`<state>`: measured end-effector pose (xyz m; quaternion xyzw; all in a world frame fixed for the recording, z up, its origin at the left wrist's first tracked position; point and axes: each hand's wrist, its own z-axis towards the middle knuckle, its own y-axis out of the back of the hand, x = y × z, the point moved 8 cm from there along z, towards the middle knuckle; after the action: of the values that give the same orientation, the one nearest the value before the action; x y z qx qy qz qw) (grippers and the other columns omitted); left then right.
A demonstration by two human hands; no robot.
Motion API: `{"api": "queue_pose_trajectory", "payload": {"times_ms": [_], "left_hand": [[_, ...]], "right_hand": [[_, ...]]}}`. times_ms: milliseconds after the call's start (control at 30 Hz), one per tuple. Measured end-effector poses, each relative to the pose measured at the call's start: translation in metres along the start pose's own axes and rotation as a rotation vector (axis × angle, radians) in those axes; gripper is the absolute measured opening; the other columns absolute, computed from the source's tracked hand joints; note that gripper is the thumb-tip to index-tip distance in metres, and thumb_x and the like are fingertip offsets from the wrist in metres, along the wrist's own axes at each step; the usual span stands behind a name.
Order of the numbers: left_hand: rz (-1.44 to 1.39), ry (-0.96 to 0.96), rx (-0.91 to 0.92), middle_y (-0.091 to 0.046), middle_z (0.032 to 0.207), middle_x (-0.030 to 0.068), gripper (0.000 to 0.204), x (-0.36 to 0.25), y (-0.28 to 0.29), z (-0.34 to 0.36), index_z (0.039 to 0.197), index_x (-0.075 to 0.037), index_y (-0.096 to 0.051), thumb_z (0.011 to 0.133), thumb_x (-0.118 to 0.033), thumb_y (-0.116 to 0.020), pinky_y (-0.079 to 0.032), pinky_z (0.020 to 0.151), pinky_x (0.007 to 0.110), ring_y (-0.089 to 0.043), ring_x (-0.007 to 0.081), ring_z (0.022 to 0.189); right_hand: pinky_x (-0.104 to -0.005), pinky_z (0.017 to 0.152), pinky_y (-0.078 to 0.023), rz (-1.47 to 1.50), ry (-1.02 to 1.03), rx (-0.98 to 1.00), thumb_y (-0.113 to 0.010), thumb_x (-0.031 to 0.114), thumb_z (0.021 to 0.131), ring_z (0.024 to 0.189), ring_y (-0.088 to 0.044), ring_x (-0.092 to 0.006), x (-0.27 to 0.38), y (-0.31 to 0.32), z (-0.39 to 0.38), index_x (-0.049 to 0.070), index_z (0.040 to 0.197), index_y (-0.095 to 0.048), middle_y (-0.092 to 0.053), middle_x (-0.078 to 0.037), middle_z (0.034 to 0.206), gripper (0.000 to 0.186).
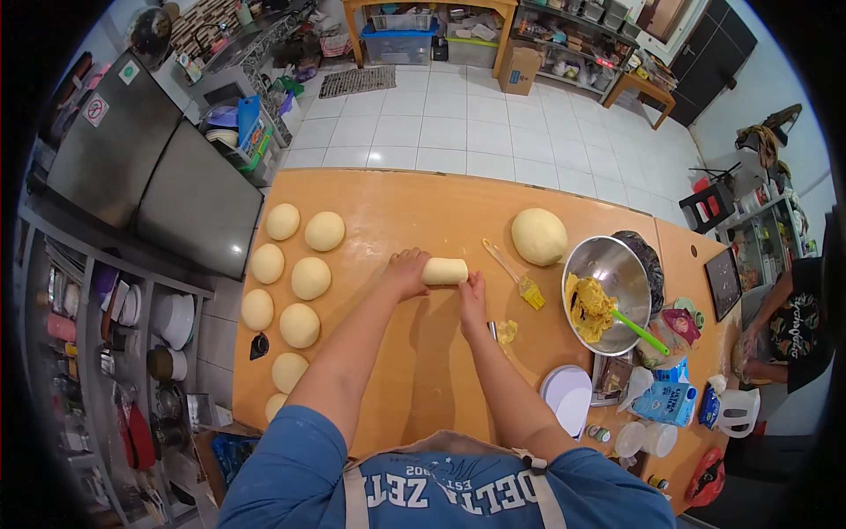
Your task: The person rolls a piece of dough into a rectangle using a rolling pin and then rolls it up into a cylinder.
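A short, pale cylinder of rolled dough (445,271) lies crosswise on the wooden table. At its left end is my left hand (407,272), fingers closed around it. My right hand (473,295) grips the right end, with its fingertips partly hidden. To the right is a pastry brush (526,286) with yellow bristles, below a large dough ball (538,236). A steel mixing bowl (641,258) holds a yellow filling (591,309) and a green-handled spatula (639,331). Beside my right wrist sits a small yellow lump (506,331). Several smooth dough balls (310,279) stand in two columns at left.
A small black object (258,346) lies by the dough balls. The right side carries a white lidded container (566,397), blue-and-white packages (663,402), plastic tubs (659,437) and a tablet (723,282). Another person (793,322) is at the far right. A fridge (159,167) stands left.
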<state>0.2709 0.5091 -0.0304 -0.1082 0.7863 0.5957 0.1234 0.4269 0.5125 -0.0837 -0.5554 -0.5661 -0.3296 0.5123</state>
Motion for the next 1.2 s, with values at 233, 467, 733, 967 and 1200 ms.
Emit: {"api": "queue_pose_trajectory", "payload": {"times_ms": [233,467,733,967,1200], "left_hand": [[-0.183,0.198,-0.416,-0.042,0.141,0.013,0.093,0.016,0.005,-0.011,0.138,-0.009,-0.041,0.063,-0.036,-0.088,-0.036,0.107,0.045,-0.036,0.0377,0.132],[-1.209,0.502,-0.242,-0.039,0.146,0.0207,0.075,0.032,-0.044,-0.023,0.138,-0.001,-0.042,0.094,-0.061,-0.039,-0.033,0.109,0.041,-0.038,0.0331,0.134],[-1.223,0.362,-0.288,-0.031,0.152,0.019,0.072,0.036,-0.012,-0.072,0.146,-0.003,-0.033,0.099,-0.058,-0.033,-0.026,0.114,0.038,-0.029,0.0309,0.141],[-0.445,0.244,-0.788,-0.028,0.153,0.0176,0.078,0.129,0.062,-0.238,0.147,-0.003,-0.03,0.086,-0.029,-0.07,-0.024,0.116,0.038,-0.025,0.0315,0.143],[-0.682,0.924,-0.781,-0.021,0.154,0.0259,0.108,0.315,0.028,-0.37,0.148,0.008,-0.015,0.076,-0.045,-0.076,-0.02,0.118,0.036,-0.02,0.0324,0.144]], "right_hand": [[-0.0376,0.113,-0.026,-0.907,0.078,-0.104,-0.053,0.013,0.09,0.14,-0.029,-0.0302,0.013,0.008,0.009,0.001,0.148,-0.023,-0.034,-0.021,0.149,0.066],[-0.037,0.114,-0.024,-0.349,0.07,0.14,-0.053,0.013,0.091,0.141,-0.028,-0.0306,-0.005,-0.005,0.008,0.001,0.149,-0.022,-0.032,-0.02,0.15,0.067],[-0.0356,0.112,-0.029,-0.734,0.263,0.05,-0.053,0.01,0.092,0.139,-0.033,-0.0285,-0.005,0.017,-0.007,0.002,0.149,-0.025,-0.031,-0.018,0.152,0.064],[-0.0332,0.104,-0.04,-0.59,-0.027,0.446,-0.054,0.014,0.097,0.124,-0.05,-0.0237,-0.001,0.05,-0.109,-0.002,0.139,-0.042,-0.052,-0.016,0.135,0.047],[-0.0323,0.1,-0.043,-0.52,-0.169,0.361,-0.054,0.012,0.097,0.115,-0.056,-0.0212,-0.019,0.094,-0.215,-0.002,0.13,-0.051,-0.057,-0.014,0.128,0.036]]}}
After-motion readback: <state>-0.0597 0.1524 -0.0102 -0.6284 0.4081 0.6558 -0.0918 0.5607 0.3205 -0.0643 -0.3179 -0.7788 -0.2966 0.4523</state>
